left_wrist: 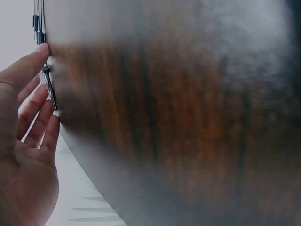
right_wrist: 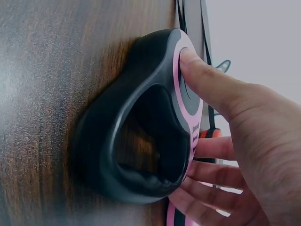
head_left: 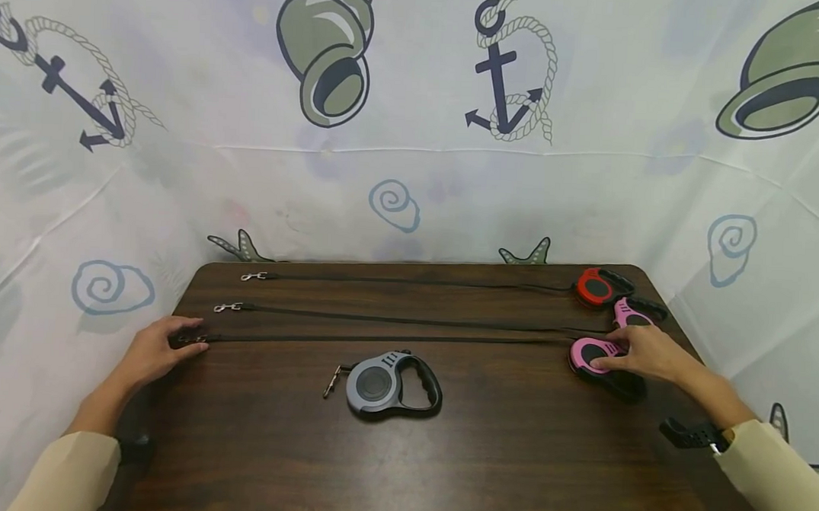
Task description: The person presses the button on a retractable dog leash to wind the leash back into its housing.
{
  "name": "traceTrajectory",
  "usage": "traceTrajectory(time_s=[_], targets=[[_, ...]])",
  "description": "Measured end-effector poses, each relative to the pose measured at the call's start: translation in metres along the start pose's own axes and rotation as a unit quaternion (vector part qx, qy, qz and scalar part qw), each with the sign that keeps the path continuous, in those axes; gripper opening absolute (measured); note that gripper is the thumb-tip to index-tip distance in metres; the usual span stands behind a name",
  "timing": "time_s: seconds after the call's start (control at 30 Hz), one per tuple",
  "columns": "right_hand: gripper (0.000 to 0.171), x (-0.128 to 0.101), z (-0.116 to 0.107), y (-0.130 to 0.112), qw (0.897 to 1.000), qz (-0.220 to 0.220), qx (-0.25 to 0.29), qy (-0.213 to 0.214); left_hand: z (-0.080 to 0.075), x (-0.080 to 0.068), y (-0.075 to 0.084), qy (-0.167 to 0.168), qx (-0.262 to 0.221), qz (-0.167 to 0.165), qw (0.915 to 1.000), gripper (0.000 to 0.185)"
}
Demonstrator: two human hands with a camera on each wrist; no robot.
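Note:
Three retractable leashes lie pulled out across the dark wooden table (head_left: 510,458). My right hand (head_left: 611,352) rests on the nearest pink housing (head_left: 587,355). In the right wrist view, its thumb (right_wrist: 202,80) presses the flat face of the pink housing (right_wrist: 141,122), and the straight fingers lie along the far edge. My left hand (head_left: 182,335) lies flat at the table's left edge, fingertips touching this leash's metal clip (head_left: 193,340). That clip (left_wrist: 48,82) sits between my thumb and fingers in the left wrist view. A grey leash (head_left: 385,382), wound in, lies in the middle.
Behind the pink housing sit a second pink housing (head_left: 630,312) and a red one (head_left: 596,286); their cords end in clips (head_left: 229,307) at the left. A printed cloth (head_left: 413,172) with anchors and shells hangs round the table's back and sides.

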State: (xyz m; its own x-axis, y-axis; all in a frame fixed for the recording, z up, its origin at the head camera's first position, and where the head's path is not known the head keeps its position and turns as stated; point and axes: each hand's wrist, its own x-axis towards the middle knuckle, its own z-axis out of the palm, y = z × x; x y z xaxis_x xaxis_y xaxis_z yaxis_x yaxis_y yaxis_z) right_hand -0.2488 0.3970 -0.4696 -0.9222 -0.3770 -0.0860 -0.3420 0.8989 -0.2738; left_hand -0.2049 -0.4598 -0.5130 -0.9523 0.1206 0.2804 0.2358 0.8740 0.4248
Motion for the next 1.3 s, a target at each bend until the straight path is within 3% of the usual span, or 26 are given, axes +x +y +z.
traceTrajectory(time_s=[0.33,0.8,1.07,1.3], targets=[[0.064,0.001,0.005,-0.003,0.998,0.012,0.046,-0.027,0.004,0.005,-0.003,0.015,0.008,0.057,0.9982,0.034],[0.068,0.000,0.010,-0.005,0.993,-0.025,0.090,0.070,0.004,0.007,0.000,0.013,0.002,0.067,0.9977,0.023],[0.062,0.002,0.006,-0.006,0.987,-0.052,0.074,0.130,0.005,0.007,0.003,0.014,0.006,0.062,0.9980,0.020],[0.062,0.001,0.006,-0.007,0.983,-0.077,0.067,0.150,0.005,0.003,0.001,0.013,-0.002,0.041,0.9991,0.017]])
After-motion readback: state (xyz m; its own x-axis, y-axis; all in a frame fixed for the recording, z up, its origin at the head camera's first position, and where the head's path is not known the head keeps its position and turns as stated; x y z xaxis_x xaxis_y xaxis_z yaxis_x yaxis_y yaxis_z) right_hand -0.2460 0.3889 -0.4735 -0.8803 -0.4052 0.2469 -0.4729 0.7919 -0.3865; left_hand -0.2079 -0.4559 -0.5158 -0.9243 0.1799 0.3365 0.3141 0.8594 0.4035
